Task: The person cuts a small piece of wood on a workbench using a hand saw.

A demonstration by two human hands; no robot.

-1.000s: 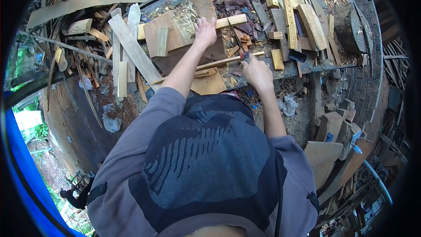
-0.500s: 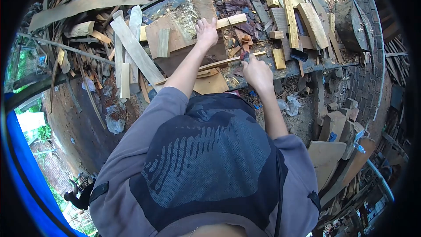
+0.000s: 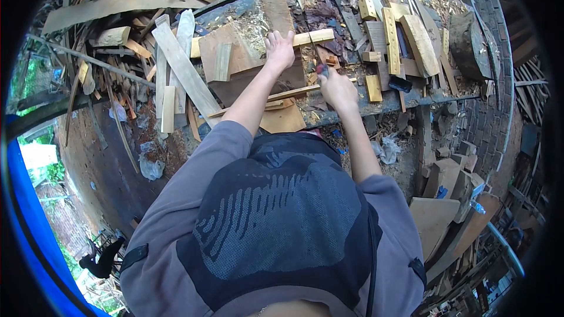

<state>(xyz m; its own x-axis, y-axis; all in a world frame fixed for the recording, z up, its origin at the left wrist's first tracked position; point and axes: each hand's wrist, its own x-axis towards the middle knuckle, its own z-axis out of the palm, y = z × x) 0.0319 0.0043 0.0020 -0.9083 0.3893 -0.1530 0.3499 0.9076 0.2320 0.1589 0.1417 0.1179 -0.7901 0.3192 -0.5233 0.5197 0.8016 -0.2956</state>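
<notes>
Left hand (image 3: 279,51) closed over pale strip of wood (image 3: 314,37), strip lying across the boards on the bench (image 3: 352,110). Right hand (image 3: 339,91) wrapped round red-and-dark handle (image 3: 322,70) of thin saw (image 3: 314,47); blade crosses strip just beside left hand, tooth contact probable but too small to confirm

Soft, fairly bright daylight fell over the bench (image 3: 376,104).
Glare washed out the lower left beside the blue sheet (image 3: 35,223); the fisheye view bent toward black corners, with the bench's front edge sharper than the dim far-right clutter.
</notes>
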